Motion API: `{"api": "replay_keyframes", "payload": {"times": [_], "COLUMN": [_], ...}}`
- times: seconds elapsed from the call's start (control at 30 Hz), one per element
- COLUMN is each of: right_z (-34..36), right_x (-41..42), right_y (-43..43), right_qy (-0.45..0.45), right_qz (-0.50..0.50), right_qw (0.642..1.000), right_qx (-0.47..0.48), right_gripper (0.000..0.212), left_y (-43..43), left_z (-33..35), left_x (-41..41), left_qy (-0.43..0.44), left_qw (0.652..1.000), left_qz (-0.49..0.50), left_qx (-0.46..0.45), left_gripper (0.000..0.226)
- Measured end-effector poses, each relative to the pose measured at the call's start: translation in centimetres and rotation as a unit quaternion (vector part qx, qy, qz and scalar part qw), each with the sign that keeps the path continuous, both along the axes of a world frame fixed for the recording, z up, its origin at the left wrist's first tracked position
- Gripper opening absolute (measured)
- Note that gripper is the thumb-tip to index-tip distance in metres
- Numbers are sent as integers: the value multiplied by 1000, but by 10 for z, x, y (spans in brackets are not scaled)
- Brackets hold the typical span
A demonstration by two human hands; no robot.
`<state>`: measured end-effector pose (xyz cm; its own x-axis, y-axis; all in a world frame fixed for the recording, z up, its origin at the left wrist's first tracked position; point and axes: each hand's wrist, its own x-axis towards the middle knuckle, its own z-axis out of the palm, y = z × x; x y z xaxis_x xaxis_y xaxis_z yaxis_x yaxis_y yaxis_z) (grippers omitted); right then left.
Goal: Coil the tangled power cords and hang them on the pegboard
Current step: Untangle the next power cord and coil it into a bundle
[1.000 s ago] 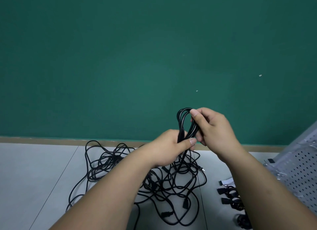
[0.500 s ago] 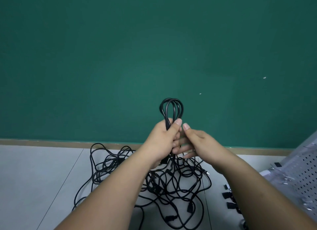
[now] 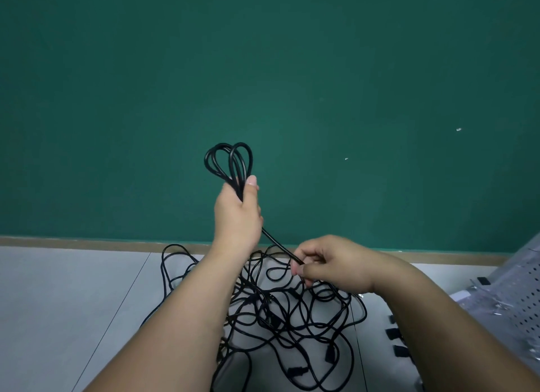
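Note:
My left hand (image 3: 238, 216) is raised in front of the green wall and grips a bundle of black cord loops (image 3: 229, 162) that stick up above its fist. One strand runs down and to the right from that fist to my right hand (image 3: 330, 264), which pinches it between thumb and fingers just above the floor. Beneath both hands a tangled heap of black power cords (image 3: 292, 312) with several plugs lies on the grey floor. The white pegboard (image 3: 523, 301) leans at the right edge, only partly in view.
Black plugs or clips (image 3: 396, 337) lie on the floor near the pegboard's lower left. Small metal hooks (image 3: 479, 283) sit on the pegboard. A brown skirting strip (image 3: 87, 241) runs along the foot of the green wall (image 3: 263, 70).
My left hand has risen with the loops. My right hand has left the bundle, dropped down to the right and now pinches a strand that leads from the coil.

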<state>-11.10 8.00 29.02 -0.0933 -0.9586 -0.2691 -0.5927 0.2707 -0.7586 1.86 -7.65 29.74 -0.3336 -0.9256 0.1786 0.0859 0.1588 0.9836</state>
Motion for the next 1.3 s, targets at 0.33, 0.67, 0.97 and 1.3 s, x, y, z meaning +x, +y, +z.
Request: {"api": "replay_keyframes", "payload": {"times": [0.33, 0.67, 0.97, 1.3], "right_z": [19, 29, 21, 10], "right_x": [-21, -22, -31, -9], "right_y": [12, 14, 19, 6], "right_qy": [-97, -18, 45, 1], "right_qz": [-101, -338, -334, -390], "right_qw": [961, 867, 887, 876], "right_qx": [-240, -364, -314, -283], "right_gripper": [8, 26, 9, 21], "left_y": [-31, 52, 57, 55], "left_z": [-15, -5, -18, -13], "left_x": [23, -9, -14, -15], "left_qy": [-142, -237, -172, -230], "left_qw": [980, 877, 900, 891], "left_qz": [-139, -410, -400, -380], "left_qx": [6, -83, 19, -92], "left_gripper": [66, 40, 21, 7]}}
